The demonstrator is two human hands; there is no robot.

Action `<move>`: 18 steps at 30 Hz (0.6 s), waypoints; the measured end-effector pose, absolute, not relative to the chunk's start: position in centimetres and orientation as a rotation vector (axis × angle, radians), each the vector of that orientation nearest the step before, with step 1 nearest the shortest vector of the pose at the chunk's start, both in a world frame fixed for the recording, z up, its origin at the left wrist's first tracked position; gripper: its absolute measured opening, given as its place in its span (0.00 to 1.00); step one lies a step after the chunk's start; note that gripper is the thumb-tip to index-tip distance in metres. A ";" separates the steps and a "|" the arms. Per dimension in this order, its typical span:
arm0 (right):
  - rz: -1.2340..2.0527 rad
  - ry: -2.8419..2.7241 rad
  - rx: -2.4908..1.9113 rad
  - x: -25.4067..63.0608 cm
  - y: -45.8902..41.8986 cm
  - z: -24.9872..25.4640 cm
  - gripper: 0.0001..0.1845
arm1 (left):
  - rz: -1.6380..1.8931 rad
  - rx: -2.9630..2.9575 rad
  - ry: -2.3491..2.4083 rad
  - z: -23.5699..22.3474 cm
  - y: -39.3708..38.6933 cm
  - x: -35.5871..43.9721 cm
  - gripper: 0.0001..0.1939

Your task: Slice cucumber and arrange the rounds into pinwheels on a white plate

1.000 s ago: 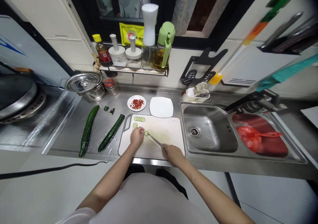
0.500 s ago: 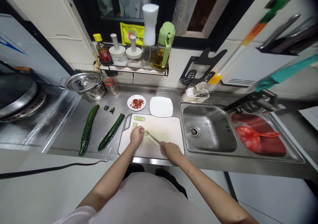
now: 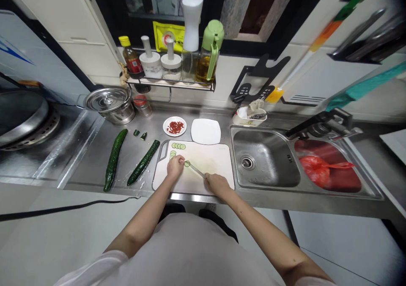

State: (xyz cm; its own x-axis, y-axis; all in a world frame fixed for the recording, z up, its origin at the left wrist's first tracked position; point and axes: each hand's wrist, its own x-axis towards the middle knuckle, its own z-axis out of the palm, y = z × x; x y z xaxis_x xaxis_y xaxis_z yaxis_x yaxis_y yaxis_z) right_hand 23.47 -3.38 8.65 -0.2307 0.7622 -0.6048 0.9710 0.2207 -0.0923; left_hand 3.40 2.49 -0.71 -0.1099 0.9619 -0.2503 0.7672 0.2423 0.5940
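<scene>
My right hand (image 3: 218, 185) is wrapped round the handle of a knife (image 3: 197, 170), its blade pointing up and left over the white cutting board (image 3: 218, 161). A thin round cucumber slice (image 3: 187, 163) is at the blade's tip. Just left of it, my left hand (image 3: 175, 167) has its fingers pinched together; what they hold, if anything, is too small to make out. Overlapping cucumber slices (image 3: 178, 146) lie in a row near the board's upper left corner. A second small group of slices (image 3: 173, 154) sits below, close to my left hand.
Left of the board lie a cut cucumber (image 3: 143, 162), a longer cucumber (image 3: 114, 161) and two end pieces (image 3: 144, 136). Behind it stand a plate of chopped red bits (image 3: 175, 126) and a white square plate (image 3: 206, 131). The sink (image 3: 266, 161) is at right, a lidded pot (image 3: 111, 104) at back left.
The whole scene sits slightly higher in the picture as my view tilts. Both hands, the knife and the slice at its tip keep nearly the same places on the board.
</scene>
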 end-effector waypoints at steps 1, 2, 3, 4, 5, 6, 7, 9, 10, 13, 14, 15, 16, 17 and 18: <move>-0.644 2.071 1.597 23.5 -3.4 8.6 0.16 | 0.426 1.576 1.924 -0.7 2.5 3.4 0.08; -0.644 2.074 1.595 23.4 -3.4 8.6 0.16 | 0.427 1.577 1.919 -0.7 2.5 3.4 0.08; -0.642 2.075 1.594 23.4 -3.4 8.6 0.16 | 0.427 1.578 1.913 -0.7 2.5 3.4 0.08; -0.642 2.075 1.593 23.4 -3.4 8.6 0.16 | 0.425 1.577 1.911 -0.6 2.5 3.4 0.08; -0.641 2.073 1.593 23.4 -3.4 8.6 0.16 | 0.422 1.574 1.913 -0.6 2.5 3.3 0.08; -0.639 2.069 1.595 23.4 -3.5 8.7 0.16 | 0.418 1.571 1.917 -0.6 2.5 3.3 0.08; -0.637 2.065 1.596 23.4 -3.5 8.8 0.16 | 0.414 1.568 1.922 -0.6 2.5 3.3 0.08; -0.634 2.055 1.597 23.3 -3.6 9.0 0.17 | 0.410 1.563 1.929 -0.6 2.6 3.3 0.08; -0.632 2.051 1.597 23.4 -3.6 9.0 0.17 | 0.410 1.563 1.930 -0.6 2.6 3.3 0.08; -0.620 2.051 1.597 23.5 -3.9 9.1 0.16 | 0.416 1.573 1.928 -0.6 2.5 3.3 0.08; -0.615 2.052 1.597 23.6 -4.0 9.1 0.16 | 0.418 1.578 1.928 -0.7 2.5 3.4 0.08; -0.614 2.054 1.596 23.8 -4.1 9.1 0.16 | 0.419 1.583 1.929 -0.7 2.5 3.4 0.08; -0.617 2.058 1.594 23.9 -4.2 9.0 0.16 | 0.420 1.587 1.931 -0.7 2.4 3.4 0.08; -0.623 2.058 1.595 24.1 -4.3 9.0 0.16 | 0.421 1.590 1.934 -0.7 2.4 3.4 0.09; -0.629 2.060 1.596 24.2 -4.4 8.9 0.15 | 0.421 1.592 1.936 -0.7 2.4 3.4 0.09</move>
